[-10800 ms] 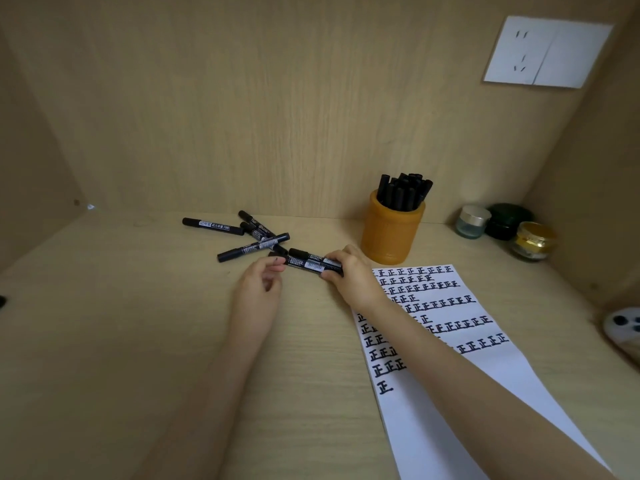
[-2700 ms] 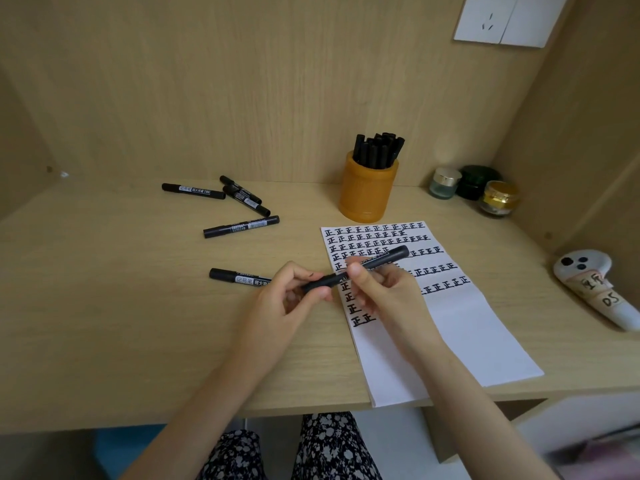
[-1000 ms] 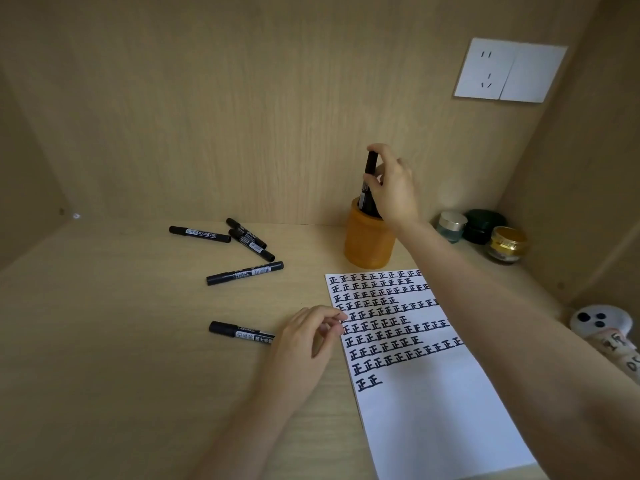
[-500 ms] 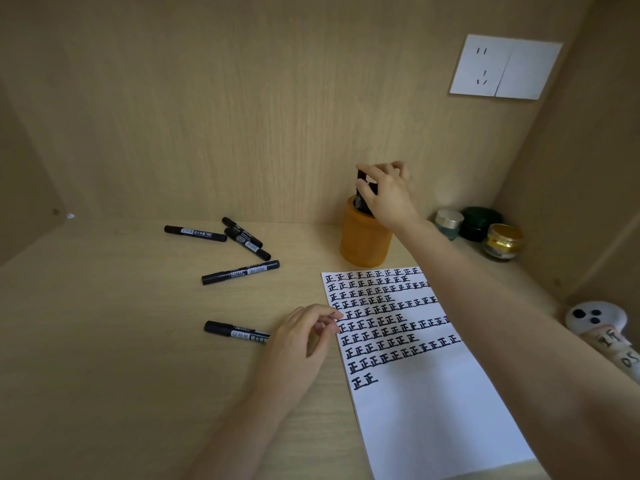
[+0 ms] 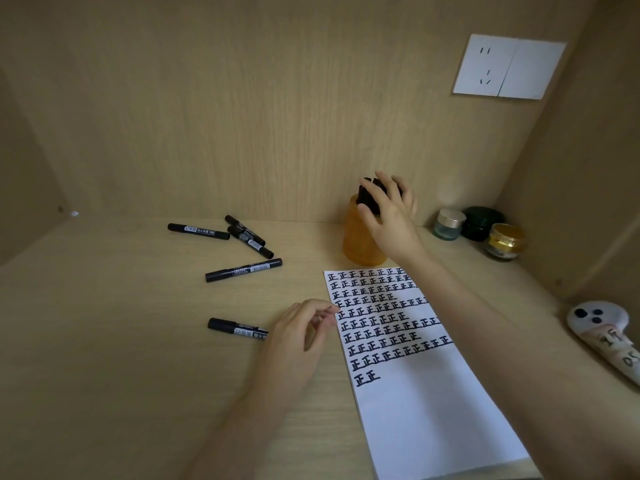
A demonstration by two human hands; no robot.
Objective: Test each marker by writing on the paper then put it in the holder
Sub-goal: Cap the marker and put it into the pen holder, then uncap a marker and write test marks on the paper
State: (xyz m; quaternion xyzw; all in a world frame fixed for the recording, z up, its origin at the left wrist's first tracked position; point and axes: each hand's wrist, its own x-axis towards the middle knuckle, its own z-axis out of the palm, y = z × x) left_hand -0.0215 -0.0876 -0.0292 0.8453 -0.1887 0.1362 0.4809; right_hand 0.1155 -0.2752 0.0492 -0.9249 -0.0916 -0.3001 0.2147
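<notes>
Right of centre, atop the orange holder [image 5: 360, 247], right hand [image 5: 393, 220] with fingers [image 5: 398, 194] spread loosely over the stored markers [image 5: 370, 197]: seat them gently, without tipping. Lower down, left hand [image 5: 298, 337] loosely curled, empty, beside next marker [image 5: 235, 329] at paper [image 5: 426, 417] edge.

Right hand [image 5: 388, 213] reached forward, fingers spread, left hand [image 5: 298, 336] low, fingers loosely curled

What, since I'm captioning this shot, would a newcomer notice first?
The white paper at right, its upper half filled with rows of black characters. Behind it, the right hand lies over the markers packed in the orange holder. Five loose markers lie on the desk at left, one beside the left hand.
</notes>
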